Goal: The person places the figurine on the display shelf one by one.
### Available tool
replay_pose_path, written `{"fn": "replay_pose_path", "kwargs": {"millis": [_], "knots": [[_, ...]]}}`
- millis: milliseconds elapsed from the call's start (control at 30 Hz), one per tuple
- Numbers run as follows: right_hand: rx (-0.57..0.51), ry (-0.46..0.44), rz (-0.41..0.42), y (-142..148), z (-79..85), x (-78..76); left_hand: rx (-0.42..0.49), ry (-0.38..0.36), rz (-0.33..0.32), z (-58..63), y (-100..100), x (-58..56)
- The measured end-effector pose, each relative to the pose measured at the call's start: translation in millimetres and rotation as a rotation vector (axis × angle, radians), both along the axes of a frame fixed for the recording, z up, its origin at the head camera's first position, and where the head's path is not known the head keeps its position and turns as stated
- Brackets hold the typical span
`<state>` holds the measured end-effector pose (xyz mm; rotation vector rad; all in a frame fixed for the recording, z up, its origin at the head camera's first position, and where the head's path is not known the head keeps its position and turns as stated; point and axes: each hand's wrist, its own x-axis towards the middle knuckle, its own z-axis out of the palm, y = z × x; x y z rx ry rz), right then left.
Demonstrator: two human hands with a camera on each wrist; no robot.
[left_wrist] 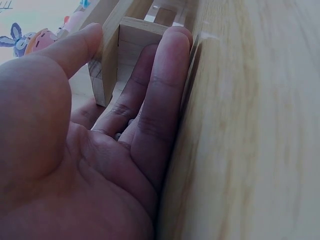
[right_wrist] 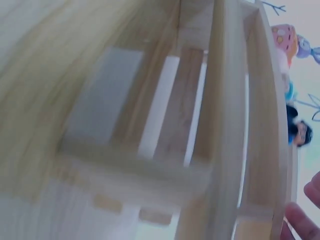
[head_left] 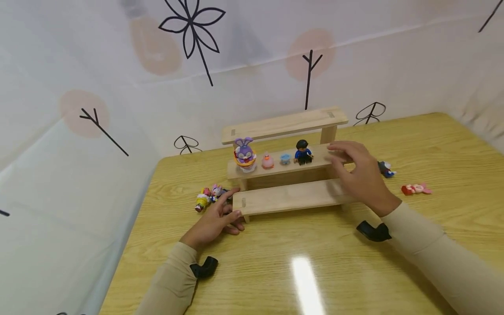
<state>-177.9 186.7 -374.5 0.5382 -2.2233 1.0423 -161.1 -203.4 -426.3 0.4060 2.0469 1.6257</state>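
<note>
I record a three-tier, pale wooden shelf [head_left: 291,197] standing on the yellowish wood-grained table [head_left: 252,262]. Its middle tier [head_left: 320,158] bears a purple rabbit figure [head_left: 245,152] in an orange-rimmed cup [head_left: 246,165], a round pink figure [head_left: 267,162], a light-blue figure [head_left: 285,159] and a blue-clad figure [head_left: 302,153]. The left hand [head_left: 214,221], fingers loosely extended, touches the lower tier's left end; the right hand [head_left: 360,170], thumb and fingers apart, holds nothing.

We see our left hand [left_wrist: 110,155], its fingers extended beside the tabletop [left_wrist: 245,150], thumb at the wooden shelf [left_wrist: 104,75]; a purple-eared rabbit figurine [left_wrist: 21,44] shows upper left.
</note>
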Motion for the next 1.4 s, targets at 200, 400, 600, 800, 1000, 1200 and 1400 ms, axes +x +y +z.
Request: {"fn": "replay_pose_path", "kwargs": {"millis": [200,400,600,800,1000,1200,1400], "knots": [[0.02,0.007,-0.074,25,-3.3,8.2,-0.004,0.009,-0.014,0.7,1,-2.7],[0.095,-0.029,-0.116,51,-13.2,12.1,-0.007,-0.003,-0.011,4.5,0,-1.0],[0.122,-0.118,-0.151,79,-14.8,13.0,-0.01,0.0,-0.011,6.2,3,-0.5],[0.133,-0.239,-0.173,96,-14.2,10.3,-0.005,-0.003,-0.013,5.5,2,-1.3],[0.165,-0.347,-0.18,110,-17.6,5.8,-0.002,-0.003,-0.019,5.1,2,-2.3],[0.245,-0.436,-0.18,122,-21.8,0.9,0.003,-0.006,-0.017,3.9,3,-2.3],[0.322,-0.574,-0.154,129,-23.2,-4.7,0.006,-0.02,-0.004,3.0,2,0.1]]}}
